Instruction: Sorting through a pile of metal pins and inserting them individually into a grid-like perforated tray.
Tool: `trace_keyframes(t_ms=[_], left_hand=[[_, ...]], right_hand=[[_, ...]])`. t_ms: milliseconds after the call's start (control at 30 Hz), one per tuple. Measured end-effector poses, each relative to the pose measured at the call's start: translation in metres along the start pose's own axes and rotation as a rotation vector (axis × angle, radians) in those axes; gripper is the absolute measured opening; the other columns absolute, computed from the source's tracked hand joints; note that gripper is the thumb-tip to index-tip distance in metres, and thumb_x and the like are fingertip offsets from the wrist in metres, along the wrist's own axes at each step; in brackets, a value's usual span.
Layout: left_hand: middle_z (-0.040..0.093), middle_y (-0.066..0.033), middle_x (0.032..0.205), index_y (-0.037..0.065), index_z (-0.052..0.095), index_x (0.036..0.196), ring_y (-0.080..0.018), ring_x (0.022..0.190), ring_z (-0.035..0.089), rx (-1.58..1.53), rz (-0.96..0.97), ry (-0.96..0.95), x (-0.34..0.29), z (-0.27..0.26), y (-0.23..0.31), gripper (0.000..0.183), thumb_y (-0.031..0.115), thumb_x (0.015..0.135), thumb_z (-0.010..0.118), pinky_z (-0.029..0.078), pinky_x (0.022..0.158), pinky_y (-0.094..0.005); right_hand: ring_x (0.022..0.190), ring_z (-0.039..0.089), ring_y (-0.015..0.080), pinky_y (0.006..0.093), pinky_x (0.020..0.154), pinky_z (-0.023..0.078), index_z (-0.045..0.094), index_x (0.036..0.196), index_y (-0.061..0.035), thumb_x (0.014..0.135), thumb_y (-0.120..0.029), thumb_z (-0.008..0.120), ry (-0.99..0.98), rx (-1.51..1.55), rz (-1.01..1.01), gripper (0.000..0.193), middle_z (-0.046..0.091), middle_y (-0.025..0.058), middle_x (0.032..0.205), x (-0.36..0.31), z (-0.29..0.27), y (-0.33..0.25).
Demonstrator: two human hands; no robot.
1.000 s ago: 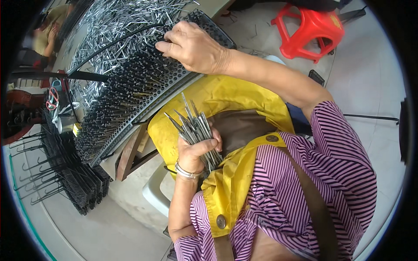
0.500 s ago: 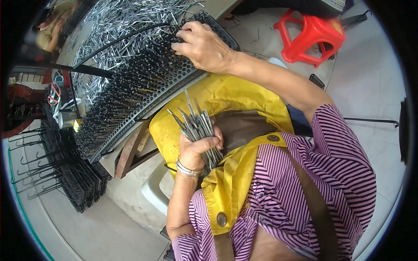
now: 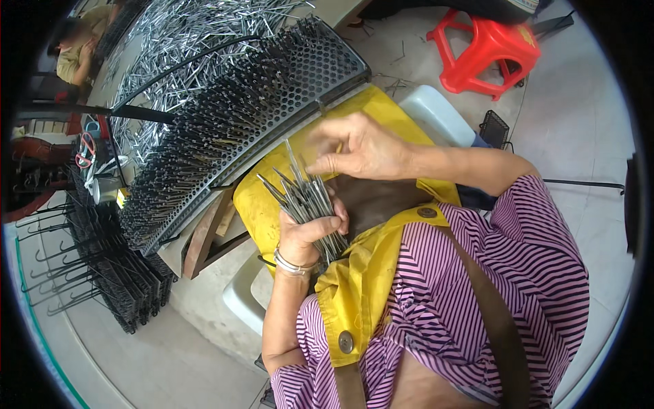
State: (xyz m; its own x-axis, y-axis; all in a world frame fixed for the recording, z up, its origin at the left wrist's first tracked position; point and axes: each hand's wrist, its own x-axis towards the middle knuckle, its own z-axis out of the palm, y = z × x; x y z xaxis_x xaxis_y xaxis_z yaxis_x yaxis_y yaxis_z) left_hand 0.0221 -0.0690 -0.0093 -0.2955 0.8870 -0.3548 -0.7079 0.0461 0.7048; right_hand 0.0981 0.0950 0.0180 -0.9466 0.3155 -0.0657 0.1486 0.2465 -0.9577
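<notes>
My left hand, with a pale bracelet at the wrist, is closed around a bundle of thin metal rods. The rods fan out upward above my fist, at lap height. Just right of the rod tips is my right hand, thumb and fingers apart. Its fingertips are blurred, and I make out nothing between them. Beyond both hands a long perforated tray lies at a slant, its holes filled with dark upright rods except toward its right end.
Loose silvery rods heap behind the tray. Black hooked racks stack at left, near a metal can and red-handled scissors. A red stool stands far right. Another person sits far left. A yellow apron covers my lap.
My right hand has come back from the tray's right end to beside the bundle, uncovering the holes there. My left hand keeps its grip on the rods in nearly the same place.
</notes>
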Motion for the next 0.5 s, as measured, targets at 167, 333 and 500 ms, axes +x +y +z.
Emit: trace_keyframes(t_ms=[167,333,500], left_hand=[[0.058,-0.0138,0.07,-0.004,0.05,0.093,-0.0216,0.056,0.055,0.045,0.005,-0.042,0.0,0.004,0.002,0.038,-0.006,0.056,0.062,0.047,0.053,-0.0294],[0.059,-0.0129,0.071,-0.005,0.052,0.09,-0.0195,0.057,0.055,0.068,0.016,-0.02,0.002,0.004,0.001,0.033,-0.003,0.059,0.062,0.046,0.053,-0.0285],[0.058,-0.0115,0.07,-0.004,0.052,0.09,-0.0182,0.056,0.055,0.098,0.005,-0.026,0.002,0.004,0.002,0.032,-0.003,0.059,0.063,0.046,0.053,-0.0276]], right_hand=[[0.07,0.055,0.006,0.0201,0.064,0.045,0.059,0.087,0.0036,0.079,-0.006,0.059,-0.025,0.284,-0.137,0.012,0.061,0.0038,0.075,-0.008,0.012,0.008],[0.067,0.057,0.0082,0.0214,0.062,0.048,0.055,0.085,0.003,0.081,-0.001,0.054,0.05,0.439,-0.037,0.006,0.061,0.0051,0.075,-0.005,0.006,0.014],[0.064,0.057,0.008,0.0213,0.058,0.048,0.054,0.09,0.0034,0.082,-0.002,0.054,0.045,0.499,-0.046,0.01,0.06,0.0049,0.074,-0.007,0.002,0.008]])
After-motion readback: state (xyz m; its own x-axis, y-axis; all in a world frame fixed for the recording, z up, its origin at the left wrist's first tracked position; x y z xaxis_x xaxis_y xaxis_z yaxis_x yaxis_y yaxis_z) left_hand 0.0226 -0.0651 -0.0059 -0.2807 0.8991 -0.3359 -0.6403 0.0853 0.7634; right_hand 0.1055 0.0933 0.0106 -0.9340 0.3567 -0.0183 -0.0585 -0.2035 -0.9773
